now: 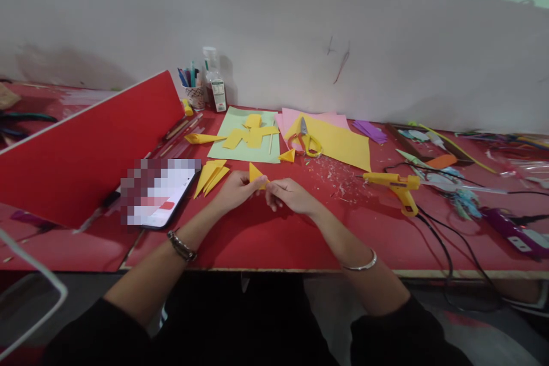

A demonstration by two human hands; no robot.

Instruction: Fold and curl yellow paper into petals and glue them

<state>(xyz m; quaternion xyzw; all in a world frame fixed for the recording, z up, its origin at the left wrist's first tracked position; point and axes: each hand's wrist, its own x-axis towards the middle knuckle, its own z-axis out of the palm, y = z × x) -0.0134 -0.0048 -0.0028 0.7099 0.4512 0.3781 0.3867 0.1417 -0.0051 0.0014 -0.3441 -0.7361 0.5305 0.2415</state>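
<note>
Both my hands meet over the red table (266, 240) on a small folded yellow paper piece (256, 173). My left hand (235, 190) is closed around its lower edge, and my right hand (288, 194) pinches its right side. Just left of my left hand lie two or three folded yellow paper cones (210, 177). Another small yellow folded triangle (287, 155) lies beyond my hands. A phone (158, 191) rests flat to the left of my left wrist.
A green sheet (223, 146) carries yellow cut-outs (251, 134). Yellow-handled scissors (307, 142) lie on yellow and pink sheets (343, 146). A yellow glue gun (397, 186) with black cables lies to the right. A red board (86, 154) leans at left; a pen cup (195, 91) and bottle (217, 88) stand at the back.
</note>
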